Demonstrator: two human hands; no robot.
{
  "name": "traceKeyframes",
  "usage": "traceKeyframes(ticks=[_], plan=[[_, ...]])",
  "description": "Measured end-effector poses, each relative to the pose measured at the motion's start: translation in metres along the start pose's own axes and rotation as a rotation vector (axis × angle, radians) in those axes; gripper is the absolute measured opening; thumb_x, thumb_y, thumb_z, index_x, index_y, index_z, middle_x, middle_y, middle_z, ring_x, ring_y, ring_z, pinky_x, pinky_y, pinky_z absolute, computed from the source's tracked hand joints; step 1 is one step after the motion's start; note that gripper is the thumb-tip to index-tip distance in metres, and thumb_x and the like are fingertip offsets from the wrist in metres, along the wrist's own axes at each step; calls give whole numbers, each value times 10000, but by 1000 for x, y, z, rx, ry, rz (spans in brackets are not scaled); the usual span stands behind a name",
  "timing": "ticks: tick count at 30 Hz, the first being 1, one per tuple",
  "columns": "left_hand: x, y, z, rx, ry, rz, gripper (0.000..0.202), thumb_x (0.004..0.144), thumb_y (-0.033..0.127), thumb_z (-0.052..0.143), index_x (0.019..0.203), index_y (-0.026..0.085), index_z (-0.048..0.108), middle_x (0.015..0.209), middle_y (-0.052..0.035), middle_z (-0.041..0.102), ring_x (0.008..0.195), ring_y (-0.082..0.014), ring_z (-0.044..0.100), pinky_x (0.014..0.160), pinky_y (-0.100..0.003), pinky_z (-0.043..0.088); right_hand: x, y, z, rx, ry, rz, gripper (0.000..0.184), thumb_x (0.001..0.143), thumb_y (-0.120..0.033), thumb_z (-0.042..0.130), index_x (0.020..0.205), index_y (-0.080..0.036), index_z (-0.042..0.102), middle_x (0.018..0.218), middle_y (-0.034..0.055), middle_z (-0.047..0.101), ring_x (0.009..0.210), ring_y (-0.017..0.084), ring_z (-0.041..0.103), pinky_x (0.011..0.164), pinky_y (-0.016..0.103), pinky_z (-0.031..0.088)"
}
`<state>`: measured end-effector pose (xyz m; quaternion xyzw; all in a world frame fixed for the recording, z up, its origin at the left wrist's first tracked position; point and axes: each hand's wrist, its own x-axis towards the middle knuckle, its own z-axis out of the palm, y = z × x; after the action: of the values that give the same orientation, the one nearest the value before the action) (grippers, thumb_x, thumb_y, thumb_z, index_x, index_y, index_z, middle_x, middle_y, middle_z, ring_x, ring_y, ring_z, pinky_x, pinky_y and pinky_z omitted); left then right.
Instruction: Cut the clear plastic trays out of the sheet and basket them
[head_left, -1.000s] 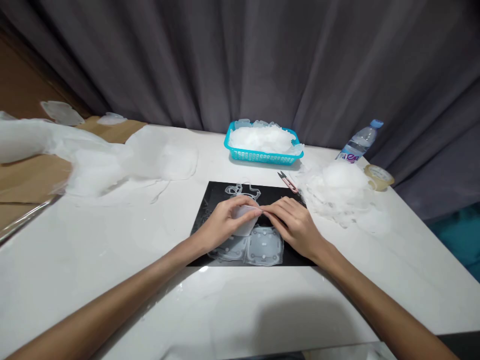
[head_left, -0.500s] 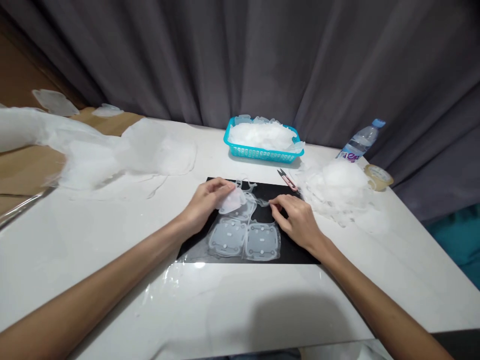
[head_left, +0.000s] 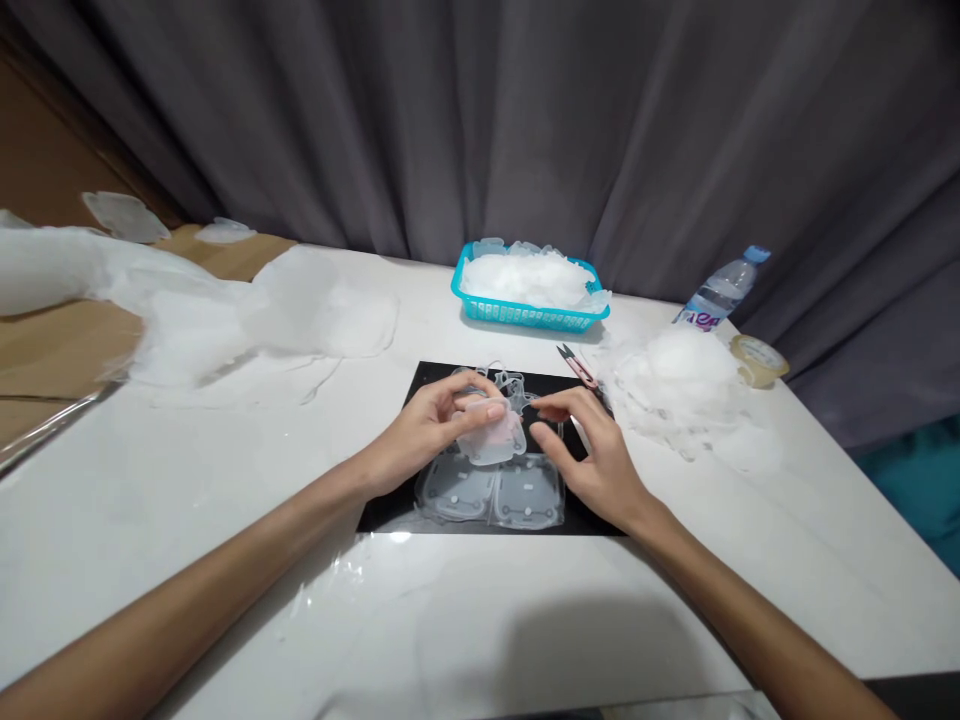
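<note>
My left hand (head_left: 450, 415) grips a small translucent white piece (head_left: 491, 445) with rounded corners, thumb on top, over a black mat (head_left: 390, 515). To its right, my right hand (head_left: 589, 445) hovers with thumb and fingers apart, nothing between them. Beneath the hands, clear flat pieces with rounded corners and small white dots (head_left: 529, 492) lie joined in a thin sheet on the mat. Thin clear offcut strips (head_left: 514, 385) curl up behind my left hand. Pink-handled thread snips (head_left: 577, 367) rest at the mat's far right corner.
At the back stands a turquoise basket (head_left: 532, 318) heaped with white pieces. A fluffy white heap (head_left: 679, 385), a tape roll (head_left: 759, 360) and a water bottle (head_left: 724, 290) are at right. White sheet material (head_left: 210, 320) spreads over cardboard (head_left: 67, 345) at left.
My left hand has brought the white piece slightly right and turned it flatter toward me. My right hand has let go of the thin clear strip and its fingers have spread.
</note>
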<state>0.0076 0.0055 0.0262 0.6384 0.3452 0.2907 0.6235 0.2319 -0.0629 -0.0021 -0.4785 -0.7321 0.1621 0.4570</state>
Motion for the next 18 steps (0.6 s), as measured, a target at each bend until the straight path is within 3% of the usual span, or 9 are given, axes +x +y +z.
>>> traceKeyframes(ticks=[3, 10, 13, 18], plan=[[-2, 1, 3, -26, -57, 48, 278, 939, 433, 732, 997, 173, 650, 877, -25, 699, 750, -140, 624, 664, -232, 473, -3, -6, 5, 80, -31, -5, 103, 998, -253, 663, 1099, -233, 664, 982, 36, 671, 911, 193, 640, 866, 369, 525], [-2, -7, 4, -9, -127, 141, 165, 990, 347, 695, 1025, 185, 694, 1092, -62, 693, 1083, -199, 651, 969, -325, 498, 0, -7, 0, 64, 3, -110, 78, 1005, -164, 622, 1017, -227, 666, 919, 30, 689, 862, 190, 623, 825, 372, 492], [-1, -10, 2, 36, -129, 164, 155, 980, 334, 707, 1028, 188, 696, 1088, -57, 688, 1097, -209, 652, 969, -330, 495, 2, -8, -1, 52, -16, -114, 66, 1006, -172, 613, 987, -225, 648, 899, 28, 672, 858, 195, 603, 814, 371, 480], [0, -11, 1, 98, -79, 156, 163, 962, 326, 727, 976, 177, 665, 971, -20, 665, 967, -166, 653, 881, -286, 481, 3, -2, -2, 108, -37, 39, 117, 1048, -270, 575, 990, -223, 666, 963, 42, 674, 945, 203, 598, 876, 363, 478]])
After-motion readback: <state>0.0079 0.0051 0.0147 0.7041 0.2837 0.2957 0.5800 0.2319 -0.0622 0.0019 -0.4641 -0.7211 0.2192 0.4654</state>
